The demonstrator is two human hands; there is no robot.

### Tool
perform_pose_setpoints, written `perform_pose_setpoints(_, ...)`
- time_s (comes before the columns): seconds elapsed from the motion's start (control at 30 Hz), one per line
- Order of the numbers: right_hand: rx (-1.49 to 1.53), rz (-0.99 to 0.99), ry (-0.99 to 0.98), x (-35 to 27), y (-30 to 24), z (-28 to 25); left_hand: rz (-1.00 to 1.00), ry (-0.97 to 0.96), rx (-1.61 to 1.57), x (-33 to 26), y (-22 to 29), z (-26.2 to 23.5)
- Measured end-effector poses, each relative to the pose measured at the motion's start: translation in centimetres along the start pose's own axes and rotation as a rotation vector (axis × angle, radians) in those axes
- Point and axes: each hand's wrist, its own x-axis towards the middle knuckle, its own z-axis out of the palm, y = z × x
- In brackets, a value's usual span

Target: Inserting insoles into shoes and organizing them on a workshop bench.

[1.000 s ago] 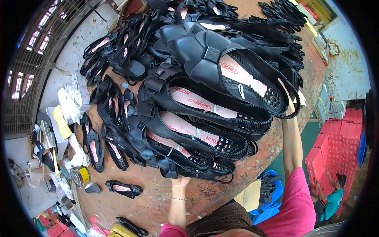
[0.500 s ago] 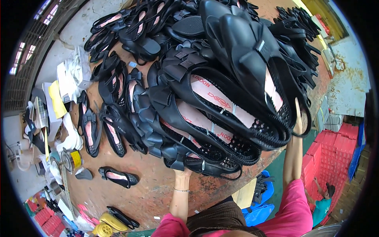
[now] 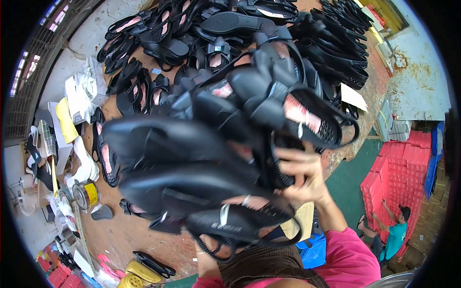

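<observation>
A raised cluster of black slingback shoes (image 3: pixel 187 182) with bows and pale pink insoles fills the middle, partly smeared by motion. My left forearm (image 3: pixel 207 266) comes up beneath the near shoes, which rest on that hand; its fingers are hidden. At the cluster's right side, the fingers of my right hand (image 3: pixel 305 175) curl about the shoes' heel ends, slightly blurred. Just above that hand, another slingback shoe (image 3: pixel 307 117) tilts with its heel strap toward the right.
More black shoes (image 3: pixel 230 24) lie piled across the far part of the worktable (image 3: pixel 115 235). A tape roll (image 3: pixel 86 194) and white packing (image 3: pixel 89 93) sit at left. Beside red boxes (image 3: pixel 408 173) at right crouches a person in a green shirt (image 3: pixel 394 237). A blue bin (image 3: pixel 312 252) stands below.
The shoe cluster has shifted left and nearer me, turning so toes point left. My right hand has moved left and inward against the shoes. A pale card now shows at the far right.
</observation>
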Motion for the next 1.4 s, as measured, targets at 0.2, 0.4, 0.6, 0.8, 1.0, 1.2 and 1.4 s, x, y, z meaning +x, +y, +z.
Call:
perform_pose_setpoints(0.2, 0.17, 0.233, -0.26, -5.6, -7.9, 10.8, 0.097, 0.024, 0.068, -13.1, 9.7, -15.3)
perform_pose_setpoints(0.4, 0.342, 0.049, -0.287, -13.9, -3.9, 28.8, 0.268, 0.107, 0.131, -14.2, 16.9, -20.8)
perform_pose_setpoints(0.6, -0.036, -0.254, -0.19, -16.9, -4.4, 39.3, 0.357, 0.661, 0.278, -17.3, 21.9, -30.4)
perform_pose_setpoints(0.8, 0.297, -0.181, -0.278, -16.6, -1.0, 40.4, 0.504, 0.424, 0.27, -13.6, 22.8, -26.7)
perform_pose_setpoints(1.0, 0.679, -0.255, -0.318, -18.6, 5.3, 38.5, 0.679, 0.431, 1.054, -11.5, 18.1, -23.6)
perform_pose_setpoints(1.2, 0.282, -0.28, 0.048, -19.2, 3.5, 41.4, 2.073, 0.384, 1.843, -15.6, 7.3, -6.4)
perform_pose_setpoints(1.4, 0.22, -0.248, 0.056, -30.6, 2.7, 39.9, 1.933, 0.084, 2.47, -12.7, 0.9, 0.2)
